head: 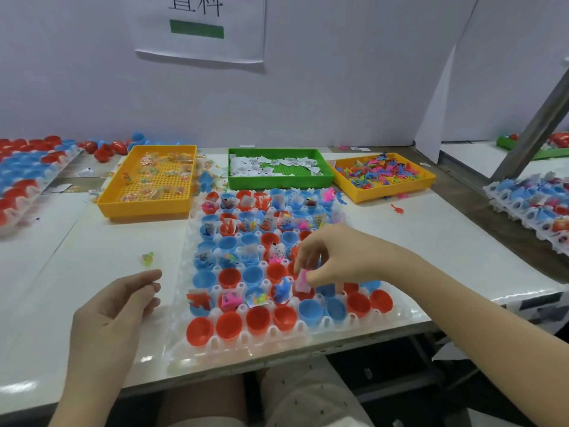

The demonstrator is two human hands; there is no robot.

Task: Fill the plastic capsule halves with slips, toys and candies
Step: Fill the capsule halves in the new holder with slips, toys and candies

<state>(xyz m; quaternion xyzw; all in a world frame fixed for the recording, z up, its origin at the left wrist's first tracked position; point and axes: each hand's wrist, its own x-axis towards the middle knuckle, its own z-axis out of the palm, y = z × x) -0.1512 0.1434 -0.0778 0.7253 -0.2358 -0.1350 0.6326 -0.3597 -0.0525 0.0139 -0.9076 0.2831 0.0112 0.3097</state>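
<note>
The pink piece (303, 278) hangs pinched in the right hand (335, 260) over a half in the tray (181, 355), about two rows from its near edge. I would drop it straight, clear of filled neighbours. The left hand (120, 306) rests relaxed and empty on the worktop (92, 266) left of the tray, where there is open room.

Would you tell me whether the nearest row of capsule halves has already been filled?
No, the red and blue capsule halves in the nearest row all stand empty.
</note>
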